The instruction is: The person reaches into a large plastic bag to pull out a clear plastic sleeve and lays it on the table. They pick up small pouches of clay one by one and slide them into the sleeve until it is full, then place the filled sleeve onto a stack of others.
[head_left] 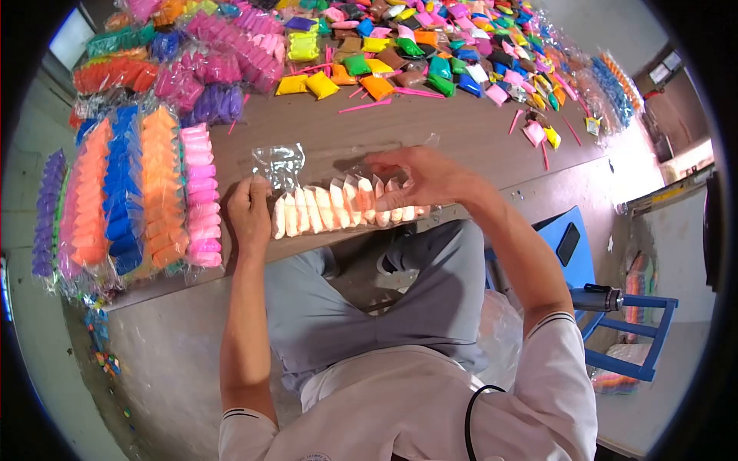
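Note:
A row of pale peach packets (330, 209) in clear wrap lies along the table's front edge. At its left end my left hand (250, 203) is closed, its fingers curled by the end of the wrap; what they grip is too small to tell. My right hand (415, 180) reaches over the right part of the row, thumb down on the packets and fingers bent around the clear film. Empty clear film (278, 163) stands up behind the row's left end.
Stacked rows of coloured packets, including a blue row (123, 192) and a pink row (201, 196), stand at the left. Loose coloured packets (446, 65) and pink sticks (365, 105) cover the table's back. A blue stool (573, 230) holding a phone (567, 244) stands right.

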Available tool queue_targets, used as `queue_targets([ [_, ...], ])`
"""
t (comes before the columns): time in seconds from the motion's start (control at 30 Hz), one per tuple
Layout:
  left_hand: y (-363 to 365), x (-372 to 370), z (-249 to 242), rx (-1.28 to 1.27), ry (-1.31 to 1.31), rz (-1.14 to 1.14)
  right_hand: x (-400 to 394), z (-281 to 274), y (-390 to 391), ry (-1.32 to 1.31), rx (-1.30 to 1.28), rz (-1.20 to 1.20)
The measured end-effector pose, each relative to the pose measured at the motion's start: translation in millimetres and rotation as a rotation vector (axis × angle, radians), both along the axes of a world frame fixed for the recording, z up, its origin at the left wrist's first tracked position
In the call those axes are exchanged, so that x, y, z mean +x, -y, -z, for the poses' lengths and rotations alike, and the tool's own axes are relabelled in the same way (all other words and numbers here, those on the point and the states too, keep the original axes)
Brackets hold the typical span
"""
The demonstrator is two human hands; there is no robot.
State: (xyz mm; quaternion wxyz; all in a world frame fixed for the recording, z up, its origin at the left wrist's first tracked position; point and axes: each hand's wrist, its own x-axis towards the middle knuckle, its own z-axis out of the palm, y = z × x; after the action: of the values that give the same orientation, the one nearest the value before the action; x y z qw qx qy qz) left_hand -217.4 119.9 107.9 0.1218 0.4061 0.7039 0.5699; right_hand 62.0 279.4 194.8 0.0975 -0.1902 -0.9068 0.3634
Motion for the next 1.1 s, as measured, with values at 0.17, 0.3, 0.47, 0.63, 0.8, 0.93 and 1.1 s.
queue_targets([
  [0.17, 0, -1, 2, -0.001, -0.001, -0.009, -15, -2, 9, 0.129, -0.161, -0.015],
  [0.3, 2, 2, -7, -0.074, 0.006, -0.008, -17, 5, 1, 0.167, -0.359, -0.045],
  [0.47, -1, 1, 0, 0.007, -0.028, -0.026, -22, 4, 2, 0.072, -0.294, -0.053],
  [0.63, -1, 1, 1, -0.002, -0.027, -0.031, -44, -7, 10, 0.151, -0.186, -0.055],
  [0.8, -1, -1, 2, -0.01, -0.039, -0.024, -56, -2, 2, 0.26, -0.236, -0.15],
  [0.93, -1, 1, 2, -0.007, -0.065, -0.033, -69, -9, 7, 0.191, -0.144, -0.148],
  [1.1, -1, 1, -1, -0.008, -0.057, -0.016, -97, -11, 22, 0.232, -0.209, -0.278],
])
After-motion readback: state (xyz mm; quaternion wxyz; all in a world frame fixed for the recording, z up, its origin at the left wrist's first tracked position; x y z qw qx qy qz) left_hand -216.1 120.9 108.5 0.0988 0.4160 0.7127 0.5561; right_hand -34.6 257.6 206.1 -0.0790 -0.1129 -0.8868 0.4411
